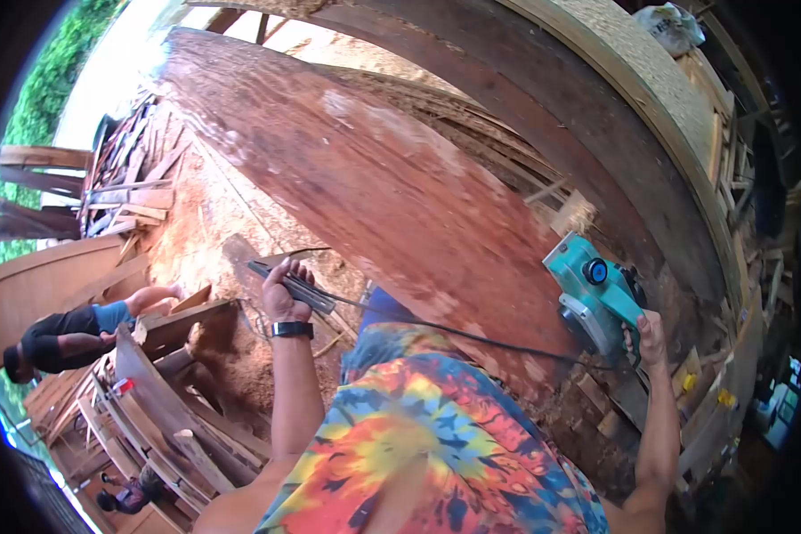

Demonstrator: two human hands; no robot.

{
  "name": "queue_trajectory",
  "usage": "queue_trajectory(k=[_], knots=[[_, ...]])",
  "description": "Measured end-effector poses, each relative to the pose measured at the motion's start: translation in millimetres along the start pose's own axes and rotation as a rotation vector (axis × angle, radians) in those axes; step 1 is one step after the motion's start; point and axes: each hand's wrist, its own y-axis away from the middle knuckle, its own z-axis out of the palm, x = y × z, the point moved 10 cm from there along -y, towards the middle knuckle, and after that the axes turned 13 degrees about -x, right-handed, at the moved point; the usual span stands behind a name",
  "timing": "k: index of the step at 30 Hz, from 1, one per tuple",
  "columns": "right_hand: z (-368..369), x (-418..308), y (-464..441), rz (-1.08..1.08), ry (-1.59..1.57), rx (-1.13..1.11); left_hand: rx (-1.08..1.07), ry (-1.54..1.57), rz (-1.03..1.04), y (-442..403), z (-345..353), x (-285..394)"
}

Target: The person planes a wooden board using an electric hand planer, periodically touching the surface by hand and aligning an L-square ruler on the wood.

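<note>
Reddish wood slab (365, 169) runs 11 to 4 o'clock, pale scuffed patches on its face. Open-sided work area: sawdust (209, 182) on the floor at 10, greenery (49, 89) beyond, curved boards (587, 120) at 1–2, scrap lumber (151, 400) at 8, another person (67, 343) just under 9. Red-and-white patch (123, 385) on the lumber; any lettering there or on the planer (574, 262) too small to read. Planer's teal, at 3, beside the slab; contact unclear. Right hand (648, 338) wraps its handle. Left hand (285, 289), near 9, grips a dark bar (260, 268). Hands well apart, black cord (472, 336) strung between.
</note>
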Motion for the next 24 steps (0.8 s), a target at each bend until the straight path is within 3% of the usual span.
queue_trajectory(k=[7,13,24], knots=[[58,-85,-100,-0.031,0.031,-0.076,-0.091,0.042,-0.002,-42,-21,41],[127,-183,-206,-0.050,0.059,-0.093,0.078,0.024,0.020,-85,-62,82],[275,-367,-417,-0.059,0.017,-0.070,0.032,0.087,-0.216,-211,-160,147]])
